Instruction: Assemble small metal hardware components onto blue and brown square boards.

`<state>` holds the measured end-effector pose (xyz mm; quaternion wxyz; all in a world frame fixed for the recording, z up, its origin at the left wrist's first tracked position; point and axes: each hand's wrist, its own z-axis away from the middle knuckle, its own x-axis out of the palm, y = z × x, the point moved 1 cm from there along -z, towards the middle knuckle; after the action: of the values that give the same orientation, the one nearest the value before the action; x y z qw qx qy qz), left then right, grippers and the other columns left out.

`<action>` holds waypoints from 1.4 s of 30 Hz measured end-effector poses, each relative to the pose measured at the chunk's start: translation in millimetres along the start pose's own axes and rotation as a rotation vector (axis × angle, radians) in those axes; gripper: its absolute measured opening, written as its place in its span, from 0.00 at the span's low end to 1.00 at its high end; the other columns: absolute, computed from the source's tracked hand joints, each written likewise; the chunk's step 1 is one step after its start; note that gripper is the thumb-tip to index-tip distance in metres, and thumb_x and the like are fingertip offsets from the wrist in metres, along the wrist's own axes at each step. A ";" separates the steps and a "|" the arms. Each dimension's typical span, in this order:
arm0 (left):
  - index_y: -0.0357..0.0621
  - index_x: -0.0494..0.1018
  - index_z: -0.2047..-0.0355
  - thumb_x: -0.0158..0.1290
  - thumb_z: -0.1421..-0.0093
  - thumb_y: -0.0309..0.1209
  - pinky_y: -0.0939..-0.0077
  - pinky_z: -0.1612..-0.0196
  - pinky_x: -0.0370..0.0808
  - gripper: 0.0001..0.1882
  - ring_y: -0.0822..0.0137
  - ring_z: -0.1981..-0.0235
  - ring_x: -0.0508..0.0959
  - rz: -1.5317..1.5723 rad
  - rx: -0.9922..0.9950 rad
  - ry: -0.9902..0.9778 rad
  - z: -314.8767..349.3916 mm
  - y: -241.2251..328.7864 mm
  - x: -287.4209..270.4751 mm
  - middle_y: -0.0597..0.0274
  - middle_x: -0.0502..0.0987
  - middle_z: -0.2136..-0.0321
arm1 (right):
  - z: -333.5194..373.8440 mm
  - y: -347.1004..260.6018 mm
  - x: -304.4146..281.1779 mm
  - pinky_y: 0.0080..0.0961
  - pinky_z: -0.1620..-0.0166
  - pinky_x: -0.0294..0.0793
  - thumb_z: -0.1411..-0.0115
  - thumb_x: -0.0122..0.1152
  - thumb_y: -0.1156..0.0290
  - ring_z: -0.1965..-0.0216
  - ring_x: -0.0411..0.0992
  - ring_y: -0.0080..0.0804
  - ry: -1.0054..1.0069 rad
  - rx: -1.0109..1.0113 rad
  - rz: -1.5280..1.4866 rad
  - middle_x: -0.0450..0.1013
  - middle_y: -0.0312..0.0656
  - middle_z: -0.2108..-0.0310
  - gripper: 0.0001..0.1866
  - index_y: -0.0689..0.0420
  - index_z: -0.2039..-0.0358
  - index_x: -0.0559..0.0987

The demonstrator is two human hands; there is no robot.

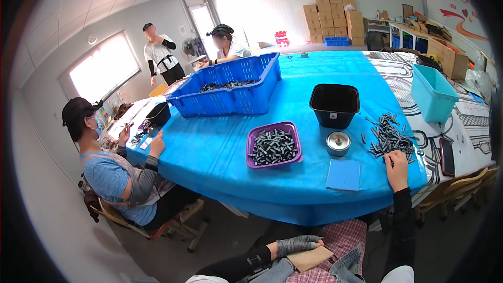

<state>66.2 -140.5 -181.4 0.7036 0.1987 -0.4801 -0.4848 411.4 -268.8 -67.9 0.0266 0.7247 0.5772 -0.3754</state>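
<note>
At the bottom centre of the frame, the left hand, in a grey knitted fingerless glove (pixel 301 244), lies over the lap against a tan flat rectangular pad (pixel 310 258); whether its fingers grip the pad I cannot make out; it seems best kept low there, out of the right arm's path.

Farther up, at right of centre, the bare right hand (pixel 396 170) reaches to the near edge of a loose heap of small dark-grey cylindrical pieces (pixel 392 139); its fingertips touch the heap, but whether they are pinched on a piece or apart is hidden; I would work from this near edge with a light fingertip pinch, since short round pieces probably roll; pressing into the middle could scatter them toward the black flat phone (pixel 447 156) at the right.

Left of the heap lie a blue flat square pad (pixel 343 174) and, just beyond it, a silver round metal tin (pixel 338 143); a low carry leftward should clear the tin's rim.

Beyond these, at centre, a purple square plastic tray (pixel 276 164) holds many similar pieces; behind the tin stands a black square plastic tub (pixel 334 120), easily knocked by a wide sweep.
</note>
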 end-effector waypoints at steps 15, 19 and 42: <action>0.43 0.70 0.55 0.56 0.43 0.37 0.82 0.49 0.67 0.18 0.76 0.55 0.71 -0.006 0.027 -0.011 -5.4 -3.6 -3.4 0.67 0.74 0.58 | 0.4 0.9 -2.1 0.34 0.60 0.65 0.44 0.57 0.72 0.64 0.66 0.41 -0.020 -0.003 0.025 0.69 0.43 0.70 0.07 0.62 0.75 0.74; 0.44 0.70 0.56 0.56 0.43 0.38 0.82 0.51 0.67 0.17 0.78 0.55 0.70 0.040 0.027 -0.057 -7.6 -5.6 -7.0 0.69 0.74 0.59 | -0.9 -2.4 -3.7 0.34 0.60 0.65 0.44 0.56 0.72 0.64 0.66 0.41 -0.018 -0.004 0.025 0.70 0.43 0.70 0.07 0.63 0.75 0.74; 0.40 0.69 0.52 0.54 0.42 0.43 0.82 0.55 0.69 0.24 0.78 0.59 0.71 0.164 -0.078 -0.045 -26.9 -56.5 -50.2 0.66 0.74 0.60 | 2.4 0.7 -3.4 0.34 0.61 0.65 0.41 0.52 0.71 0.65 0.67 0.43 -0.020 0.012 0.044 0.70 0.45 0.70 0.10 0.65 0.74 0.75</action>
<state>58.3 -127.1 -260.1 0.7370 0.1203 -0.4914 -0.4482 410.5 -272.9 -68.0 0.0364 0.7337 0.5585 -0.3852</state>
